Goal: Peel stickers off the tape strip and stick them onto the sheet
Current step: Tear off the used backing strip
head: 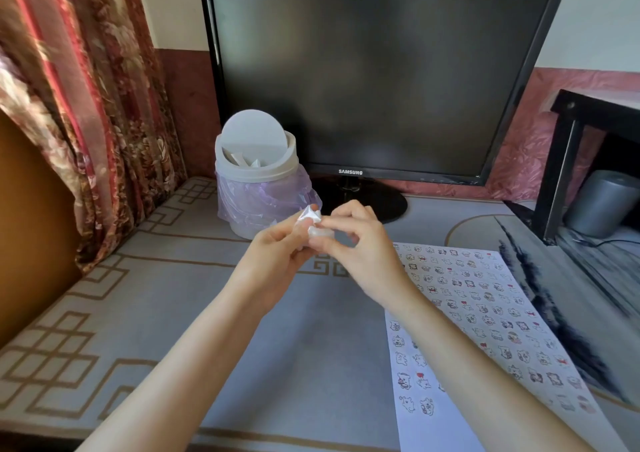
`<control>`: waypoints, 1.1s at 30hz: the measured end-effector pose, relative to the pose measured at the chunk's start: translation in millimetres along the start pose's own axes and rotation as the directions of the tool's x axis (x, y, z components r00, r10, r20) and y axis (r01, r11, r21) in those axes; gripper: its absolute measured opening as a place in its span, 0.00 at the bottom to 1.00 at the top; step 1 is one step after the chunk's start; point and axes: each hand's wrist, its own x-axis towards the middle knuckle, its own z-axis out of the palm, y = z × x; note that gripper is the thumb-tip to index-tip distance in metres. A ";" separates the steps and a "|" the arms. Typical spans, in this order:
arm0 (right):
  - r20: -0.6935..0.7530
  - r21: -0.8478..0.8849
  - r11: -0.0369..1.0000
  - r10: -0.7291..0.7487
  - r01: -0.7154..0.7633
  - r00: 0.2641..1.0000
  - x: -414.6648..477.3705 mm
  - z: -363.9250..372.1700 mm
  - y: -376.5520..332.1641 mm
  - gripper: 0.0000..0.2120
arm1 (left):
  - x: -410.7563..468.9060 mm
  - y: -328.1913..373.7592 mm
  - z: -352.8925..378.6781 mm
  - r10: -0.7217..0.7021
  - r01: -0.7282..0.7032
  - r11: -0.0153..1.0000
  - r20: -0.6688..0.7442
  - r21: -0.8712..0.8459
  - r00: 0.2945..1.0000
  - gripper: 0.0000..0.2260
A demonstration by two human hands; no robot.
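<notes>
1. The left hand [277, 247] is holding the tape strip [310, 216] up over the table [173, 295], its fingers curling round the lower part; the strip is showing as a small, crumpled white piece in the air between the two hands, in front of the bin [256, 174] and apart from the sheet.
2. The right hand [360, 243] is pinching at the strip with thumb and forefinger, its other fingers curling loosely; whether a sticker is already lifting is too small to tell.
3. To do this step well, as I judge it, the left hand should be keeping the strip taut while the right is catching only a sticker's edge with a nail; peeling slowly at a low angle should be keeping the sticker from tearing or folding onto itself.
4. The sheet [485, 313] is lying flat on the table to the right, partly under the right forearm, and is carrying rows of small cartoon stickers; bare paper is showing at its near end, probably the next landing place.
5. The monitor [381, 77] is showing "SAMSUNG" on its lower bezel; the stickers' prints are too small to read; no other writing is legible.
</notes>
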 end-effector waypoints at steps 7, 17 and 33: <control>0.118 -0.027 0.999 -0.018 0.021 0.993 7.3 -9.0 -7.3 0.18 | 0.3 0.8 -12.1 -0.056 0.054 0.986 0.010 0.159 0.998 0.12; 0.188 -0.087 0.987 -0.119 0.137 0.975 13.2 3.4 -4.1 0.09 | 1.5 11.3 -20.7 -0.095 0.089 0.987 0.039 0.130 0.995 0.13; -0.211 -0.048 0.998 -0.056 0.047 0.976 113.9 32.7 -41.7 0.13 | 26.7 52.2 -62.5 0.446 -0.179 0.780 -0.332 0.599 0.831 0.11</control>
